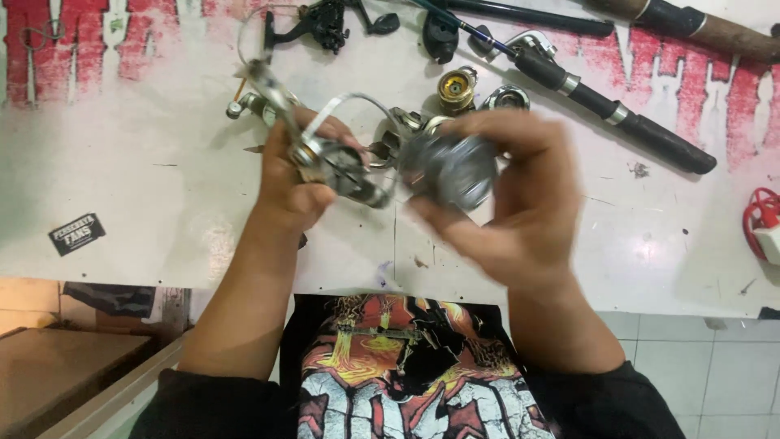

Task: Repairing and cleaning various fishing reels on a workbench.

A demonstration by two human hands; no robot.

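Hands first: left hand (pixel 294 180) is clamped round the body of a silver-and-black spinning fishing reel (pixel 341 167), w/ its thin wire bail arm arcing up over the fingers. Right hand (pixel 508 199) is closed on a grey metal reel spool (pixel 449 169), thumb below, fingers over the top; spool sits just beside the reel body, both held above the table, centre of view. Both are motion-blurred, so can't tell if spool and reel actually touch.

Surface, largest down: wide white worktable (pixel 146 154), scuffed, w/ big worn red painted lettering along its far edge. Below the near edge, pale tiled floor (pixel 699 341) at right, brown wooden bench (pixel 57 358) at left. Long black fishing rod handle w/ silver rings (pixel 617 114) lies diagonally at upper right; a brown-gripped rod (pixel 715 32) is cut off at the top corner. Black reel w/ crank handle (pixel 325 24) sits at top centre, partly cut off. Red-and-white object (pixel 764 223) is cropped by the right edge, can't ID it. Small black rectangular sticker (pixel 77 233) at left. Gold-coloured round spool (pixel 457 89) behind the hands, silver part beside it half hidden by the fingers.
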